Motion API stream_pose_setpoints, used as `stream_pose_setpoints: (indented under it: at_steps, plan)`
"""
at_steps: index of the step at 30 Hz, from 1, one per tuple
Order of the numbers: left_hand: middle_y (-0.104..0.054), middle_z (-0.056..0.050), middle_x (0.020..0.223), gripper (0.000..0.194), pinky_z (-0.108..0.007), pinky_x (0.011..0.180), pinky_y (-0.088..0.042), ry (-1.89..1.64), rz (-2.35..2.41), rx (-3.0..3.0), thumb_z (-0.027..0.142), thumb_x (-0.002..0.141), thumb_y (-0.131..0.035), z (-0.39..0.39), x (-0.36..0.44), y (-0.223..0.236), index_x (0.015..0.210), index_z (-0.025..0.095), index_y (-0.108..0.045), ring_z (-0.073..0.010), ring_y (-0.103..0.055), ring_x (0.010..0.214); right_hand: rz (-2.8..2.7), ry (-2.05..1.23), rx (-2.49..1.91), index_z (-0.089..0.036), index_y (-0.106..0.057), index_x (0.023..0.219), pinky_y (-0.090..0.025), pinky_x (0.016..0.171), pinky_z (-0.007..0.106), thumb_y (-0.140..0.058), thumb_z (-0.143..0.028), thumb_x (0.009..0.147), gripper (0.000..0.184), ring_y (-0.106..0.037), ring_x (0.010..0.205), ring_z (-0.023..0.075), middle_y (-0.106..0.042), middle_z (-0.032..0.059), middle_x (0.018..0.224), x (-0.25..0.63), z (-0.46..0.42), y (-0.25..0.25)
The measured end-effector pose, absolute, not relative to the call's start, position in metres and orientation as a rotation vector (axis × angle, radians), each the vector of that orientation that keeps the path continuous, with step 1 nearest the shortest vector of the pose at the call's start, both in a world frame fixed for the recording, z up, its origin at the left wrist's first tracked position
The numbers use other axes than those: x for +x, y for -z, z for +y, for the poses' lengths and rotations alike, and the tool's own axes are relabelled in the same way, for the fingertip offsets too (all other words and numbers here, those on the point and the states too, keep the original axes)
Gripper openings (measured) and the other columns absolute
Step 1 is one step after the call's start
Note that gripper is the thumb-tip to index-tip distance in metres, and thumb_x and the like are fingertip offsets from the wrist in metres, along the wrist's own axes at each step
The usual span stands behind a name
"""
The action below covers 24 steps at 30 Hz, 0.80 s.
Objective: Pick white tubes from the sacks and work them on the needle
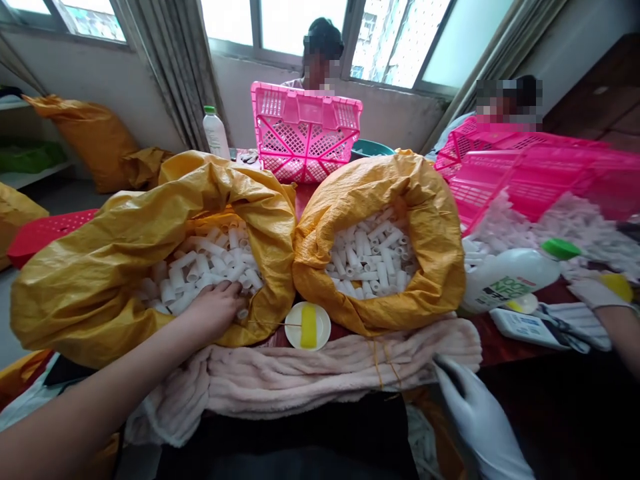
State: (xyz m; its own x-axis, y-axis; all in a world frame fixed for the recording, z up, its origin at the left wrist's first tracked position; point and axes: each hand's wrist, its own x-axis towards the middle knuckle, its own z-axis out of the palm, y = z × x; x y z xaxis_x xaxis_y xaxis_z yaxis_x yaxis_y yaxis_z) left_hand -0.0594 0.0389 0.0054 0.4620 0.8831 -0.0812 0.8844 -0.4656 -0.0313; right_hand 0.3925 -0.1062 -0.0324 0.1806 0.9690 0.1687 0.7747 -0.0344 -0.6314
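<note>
My bare left hand [220, 307] reaches over the front rim of the left yellow woven sack [125, 227], which holds many short white plastic tubes [200, 263]. Its fingers curl down with a tube end [243, 313] showing beneath them. My right hand [470, 400], in a white glove with grey fingertips, hovers beside the right end of a pale pink towel [300, 380]. Thumb and fingers look slightly apart, with nothing visible between them. Between the sacks sits a small white dish [295, 340] with a yellow sponge strip [309, 327] and a thin stick across it.
A second yellow sack [440, 253] of white tubes stands to the right. Pink baskets [307, 127], white bottles with green caps [520, 273] and a scale-like white device [525, 327] are around. Two people sit opposite; another person's gloved hand [595, 293] is at the right.
</note>
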Motion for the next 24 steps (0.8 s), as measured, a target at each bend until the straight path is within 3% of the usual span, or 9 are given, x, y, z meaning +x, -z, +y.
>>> stream_pose_setpoints:
  at_steps: [4, 6, 10, 14, 16, 19, 24]
  plan:
    - [-0.055, -0.008, 0.1, 0.032, -0.03, 0.077, -0.04, -0.193, 1.601, 2.572, 0.02, 0.078, -0.041, 0.034, -0.036, -0.009, 0.109, 0.02, -0.049, -0.0201, -0.052, 0.091, -1.826, -0.326, -1.553, -0.024, -0.054, 0.105, -0.042, 0.091, 0.035, -0.039, -0.031, 0.085, 0.027, -0.055, 0.102, 0.0206, -0.06, 0.0053, 0.109, 0.297, -0.006, -0.023]
    - [-0.057, -0.007, 0.094, 0.028, -0.027, 0.076, -0.041, -0.291, 1.596, 2.508, 0.02, 0.077, -0.041, 0.029, -0.019, -0.006, 0.103, 0.017, -0.05, -0.0181, -0.054, 0.086, -2.064, -0.323, -1.688, -0.019, -0.056, 0.103, -0.043, 0.086, 0.033, -0.037, -0.029, 0.085, 0.028, -0.056, 0.101, 0.0214, -0.061, 0.0087, 0.108, 0.259, 0.045, -0.036]
    - [-0.059, -0.007, 0.083, 0.012, -0.028, 0.073, -0.04, -0.241, 1.584, 2.54, 0.021, 0.076, -0.043, 0.018, 0.009, 0.012, 0.079, 0.016, -0.053, -0.0187, -0.054, 0.081, -2.355, -0.491, -1.867, -0.017, -0.064, 0.085, -0.046, 0.07, 0.031, -0.059, -0.028, 0.072, 0.018, -0.062, 0.08, 0.0245, -0.067, 0.01, 0.086, 0.228, 0.102, -0.043]
    - [-0.06, -0.006, 0.081, 0.016, -0.027, 0.068, -0.04, -0.225, 1.581, 2.473, 0.029, 0.081, -0.042, 0.014, 0.015, 0.024, 0.078, 0.017, -0.052, -0.0178, -0.055, 0.075, -2.299, -0.41, -1.822, -0.016, -0.058, 0.098, -0.044, 0.075, 0.031, -0.046, -0.035, 0.083, 0.027, -0.06, 0.086, 0.0223, -0.065, 0.0106, 0.093, 0.244, 0.085, -0.048]
    - [-0.061, -0.006, 0.079, 0.017, -0.027, 0.066, -0.039, -0.232, 1.586, 2.426, 0.031, 0.082, -0.041, 0.014, 0.013, 0.026, 0.079, 0.017, -0.052, -0.0174, -0.056, 0.073, -2.26, -0.439, -1.596, -0.017, -0.051, 0.109, -0.044, 0.081, 0.03, -0.032, -0.037, 0.089, 0.034, -0.058, 0.093, 0.0193, -0.062, 0.0093, 0.101, 0.251, 0.063, -0.042]
    - [-0.061, -0.005, 0.078, 0.018, -0.026, 0.064, -0.038, -0.23, 1.612, 2.379, 0.032, 0.082, -0.041, 0.016, 0.012, 0.027, 0.078, 0.018, -0.052, -0.0175, -0.056, 0.073, -2.277, -0.547, -1.182, -0.019, -0.043, 0.119, -0.041, 0.089, 0.028, -0.031, -0.03, 0.091, 0.033, -0.053, 0.103, 0.0149, -0.057, 0.0069, 0.113, 0.249, 0.039, -0.015]
    - [-0.061, -0.006, 0.079, 0.019, -0.026, 0.064, -0.038, -0.209, 1.623, 2.383, 0.034, 0.082, -0.042, 0.016, 0.013, 0.031, 0.08, 0.018, -0.052, -0.0181, -0.057, 0.074, -2.521, -0.302, -1.239, -0.015, -0.053, 0.107, -0.045, 0.082, 0.036, -0.034, -0.016, 0.087, 0.027, -0.055, 0.091, 0.0193, -0.059, 0.0107, 0.1, 0.239, 0.027, 0.033]
